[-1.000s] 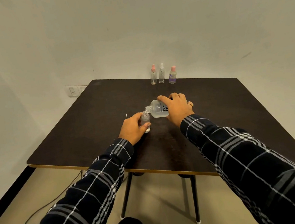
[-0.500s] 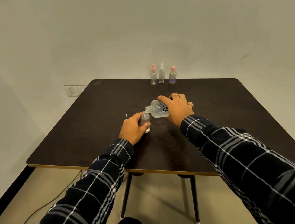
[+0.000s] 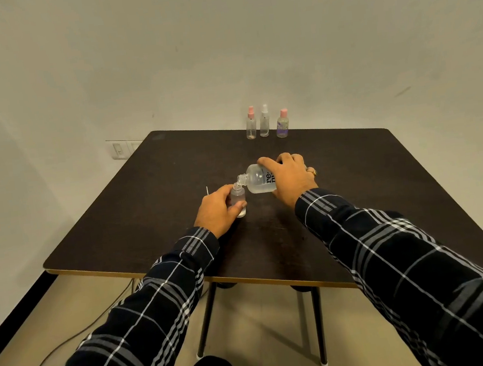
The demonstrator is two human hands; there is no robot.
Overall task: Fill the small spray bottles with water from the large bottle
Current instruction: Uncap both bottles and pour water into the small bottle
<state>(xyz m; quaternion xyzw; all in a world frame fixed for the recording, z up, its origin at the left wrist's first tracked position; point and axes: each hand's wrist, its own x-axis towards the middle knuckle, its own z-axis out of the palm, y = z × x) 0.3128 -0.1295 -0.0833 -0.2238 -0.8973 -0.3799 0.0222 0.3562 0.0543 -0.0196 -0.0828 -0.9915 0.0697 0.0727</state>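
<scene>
My left hand [image 3: 218, 211] grips a small clear spray bottle [image 3: 238, 198] that stands upright and uncapped on the dark table [image 3: 146, 199]. My right hand [image 3: 289, 179] holds the large clear bottle [image 3: 256, 179] tipped on its side, its open neck right above the small bottle's mouth. Black letters show on the large bottle beside my fingers. Some water sits in the bottom of the small bottle. A thin white spray tube [image 3: 207, 190] pokes up just left of my left hand.
Three small bottles stand at the table's far edge: one with a pink cap [image 3: 250, 123], one with a white cap [image 3: 264, 121], and a purple-labelled one with a pink cap [image 3: 282, 124]. A wall socket [image 3: 119, 149] is left of the table. Cables [image 3: 71, 337] run over the floor.
</scene>
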